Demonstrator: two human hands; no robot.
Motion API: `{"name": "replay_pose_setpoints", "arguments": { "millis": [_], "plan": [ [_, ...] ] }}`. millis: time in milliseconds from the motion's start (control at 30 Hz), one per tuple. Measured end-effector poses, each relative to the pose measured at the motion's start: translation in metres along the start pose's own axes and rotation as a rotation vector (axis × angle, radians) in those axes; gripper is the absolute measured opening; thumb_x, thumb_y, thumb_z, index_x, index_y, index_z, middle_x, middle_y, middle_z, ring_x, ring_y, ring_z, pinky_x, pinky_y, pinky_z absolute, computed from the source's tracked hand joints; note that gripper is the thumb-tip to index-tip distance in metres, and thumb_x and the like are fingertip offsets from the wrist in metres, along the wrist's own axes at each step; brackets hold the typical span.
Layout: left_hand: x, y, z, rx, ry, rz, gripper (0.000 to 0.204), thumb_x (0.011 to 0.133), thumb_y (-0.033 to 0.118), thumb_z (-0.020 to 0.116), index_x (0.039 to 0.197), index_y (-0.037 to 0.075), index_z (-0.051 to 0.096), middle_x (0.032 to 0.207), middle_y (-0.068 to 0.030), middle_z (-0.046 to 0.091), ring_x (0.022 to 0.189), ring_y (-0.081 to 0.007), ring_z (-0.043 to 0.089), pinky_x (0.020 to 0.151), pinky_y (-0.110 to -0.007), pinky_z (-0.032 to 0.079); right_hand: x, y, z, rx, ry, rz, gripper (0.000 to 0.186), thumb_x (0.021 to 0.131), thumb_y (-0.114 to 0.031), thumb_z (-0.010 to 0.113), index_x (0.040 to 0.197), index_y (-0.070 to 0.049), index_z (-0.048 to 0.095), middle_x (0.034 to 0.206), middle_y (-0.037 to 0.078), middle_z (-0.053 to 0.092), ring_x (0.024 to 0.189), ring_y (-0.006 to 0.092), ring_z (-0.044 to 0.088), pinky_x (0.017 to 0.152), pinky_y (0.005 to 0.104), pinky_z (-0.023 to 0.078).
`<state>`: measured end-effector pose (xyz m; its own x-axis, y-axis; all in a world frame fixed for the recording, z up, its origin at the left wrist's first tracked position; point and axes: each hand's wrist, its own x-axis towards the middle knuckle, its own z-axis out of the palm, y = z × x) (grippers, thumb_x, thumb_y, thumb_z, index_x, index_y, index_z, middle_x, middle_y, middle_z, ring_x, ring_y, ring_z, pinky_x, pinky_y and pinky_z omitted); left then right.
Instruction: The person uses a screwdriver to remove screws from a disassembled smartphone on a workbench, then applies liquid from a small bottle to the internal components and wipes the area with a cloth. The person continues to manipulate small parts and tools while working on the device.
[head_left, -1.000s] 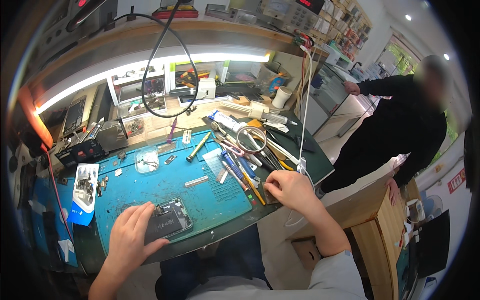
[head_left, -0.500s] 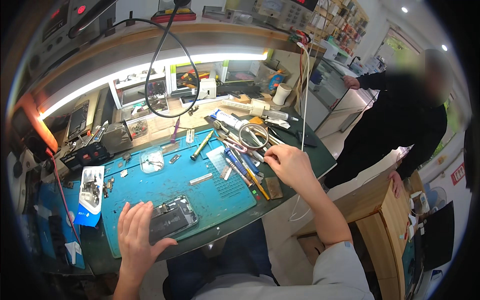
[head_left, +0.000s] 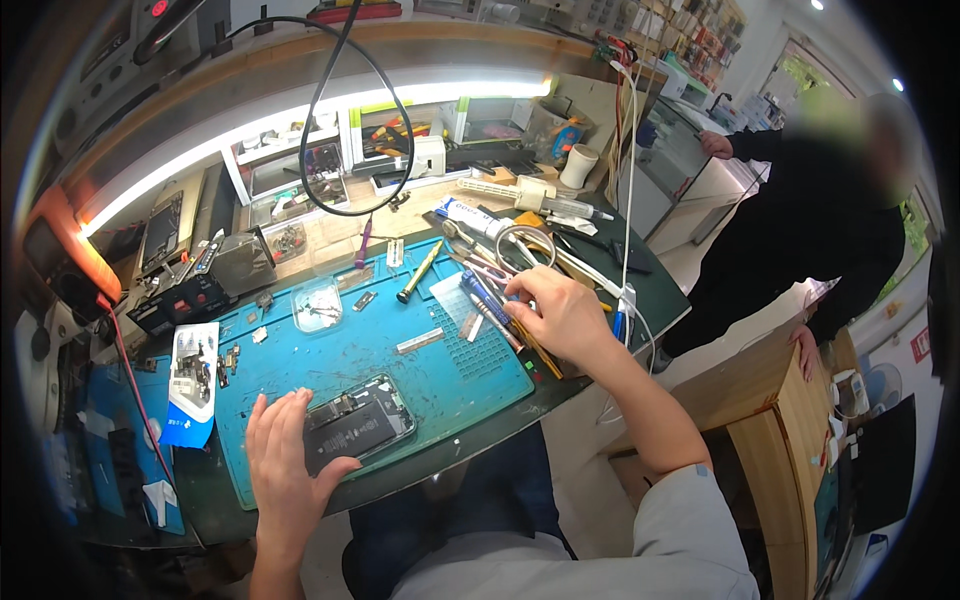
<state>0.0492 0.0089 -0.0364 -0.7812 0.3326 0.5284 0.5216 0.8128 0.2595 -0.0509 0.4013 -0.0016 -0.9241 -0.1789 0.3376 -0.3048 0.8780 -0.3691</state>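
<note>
An opened phone (head_left: 358,430), its black battery and inner parts exposed, lies at the near edge of the blue repair mat (head_left: 345,345). My left hand (head_left: 288,470) is at its left side, thumb and fingers spread, the fingertips by the phone's edge. To the right, my right hand (head_left: 560,312) reaches into a pile of tools, with thumb and fingers pinched together. Blue-handled screwdrivers (head_left: 487,297) lie right beside those fingertips. Whatever sits in the pinch is hidden. Behind the hand rests a roll of tape (head_left: 524,248).
A yellow-handled screwdriver (head_left: 420,270), a metal strip (head_left: 419,341) and a clear parts box (head_left: 317,306) lie on the mat. A white cable (head_left: 628,200) hangs at the right. Another person (head_left: 800,210) in black stands beyond the bench's right side.
My right hand has moved nearer and down onto the blue-handled screwdrivers. The left hand stays beside the phone. The whole view has shifted slightly.
</note>
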Motion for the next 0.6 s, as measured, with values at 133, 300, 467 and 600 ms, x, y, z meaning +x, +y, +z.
{"name": "replay_pose_setpoints", "arguments": {
  "millis": [133,300,467,600],
  "plan": [
    [0.0,0.001,0.0,-0.014,-0.002,-0.016,0.092,0.088,0.058,0.082,0.15,-0.005,0.056,0.137,-0.0208,0.069,0.134,-0.0385,0.062,0.126,-0.061,0.037,-0.001,0.002,-0.003,0.187,-0.134,0.063,0.025,0.101,-0.018,0.071,0.123,-0.008,0.077,0.114,0.013,0.08,0.099,0.0346,0.078,0.086,0.0434,0.061],
    [0.002,0.003,0.002,-0.032,-0.014,-0.032,0.091,0.088,0.056,0.082,0.15,-0.006,0.056,0.138,-0.0203,0.069,0.134,-0.0385,0.062,0.126,-0.061,0.036,0.0,0.008,-0.005,0.145,0.044,-0.003,0.021,0.102,-0.012,0.072,0.121,-0.006,0.078,0.111,0.013,0.079,0.088,0.025,0.076,0.081,0.0368,0.06],
    [0.002,0.006,0.001,-0.039,-0.007,-0.043,0.089,0.088,0.052,0.084,0.15,-0.005,0.056,0.138,-0.0189,0.069,0.134,-0.0381,0.062,0.127,-0.061,0.036,0.002,0.014,-0.013,0.112,0.053,0.048,0.016,0.1,-0.016,0.075,0.112,-0.007,0.081,0.097,0.01,0.075,0.079,0.0205,0.073,0.073,0.0344,0.057],
    [0.002,0.005,-0.002,-0.044,-0.018,-0.028,0.089,0.087,0.052,0.085,0.15,-0.004,0.056,0.139,-0.0179,0.07,0.134,-0.0381,0.062,0.127,-0.061,0.036,0.018,-0.007,0.009,0.03,-0.068,0.115,0.026,0.097,-0.034,0.076,0.102,-0.009,0.083,0.096,0.011,0.076,0.093,0.0328,0.075,0.081,0.0439,0.059]
  ]
}}
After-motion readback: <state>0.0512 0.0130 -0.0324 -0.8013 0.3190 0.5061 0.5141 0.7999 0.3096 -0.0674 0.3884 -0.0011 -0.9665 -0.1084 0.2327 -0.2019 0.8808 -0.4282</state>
